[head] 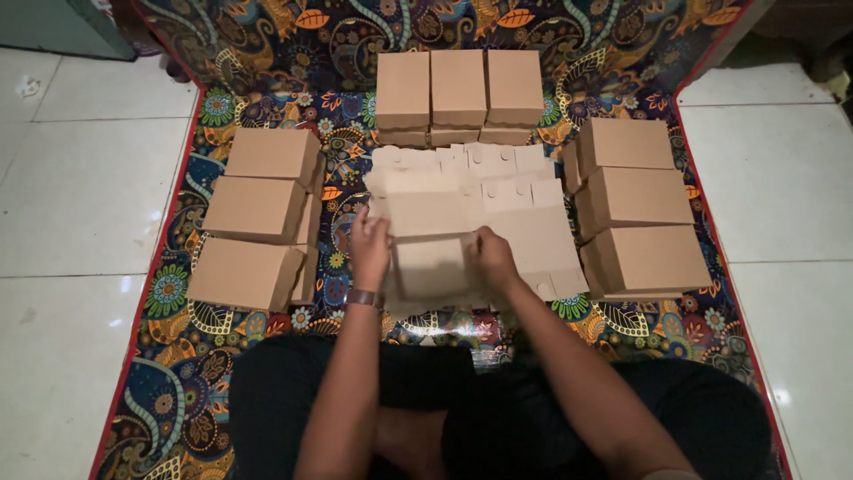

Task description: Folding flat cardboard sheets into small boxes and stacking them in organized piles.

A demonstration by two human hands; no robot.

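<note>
A person sits cross-legged at the near edge of a patterned mat, dark blue with orange and green paisley and a red border, laid over white floor tiles. Both hands work on a partly folded box blank of plain brown cardboard, which rests on top of a stack of flat blanks near the middle of the mat, just in front of the person's knees. The left hand, with a wristband on its wrist, grips the left side flap of the blank, fingers curled over its edge. The right hand presses on the right side of the same blank, fingers bent narrow against the card. The flat blanks beneath are pale tan, with cut tabs and small round holes along their far edge. Finished closed boxes, all the same brown and without visible labels, ring the stack: three boxes in a column along the mat's left edge, three boxes side by side toward the far edge, seemingly atop another layer, and three stacked in a column along the right edge.
</note>
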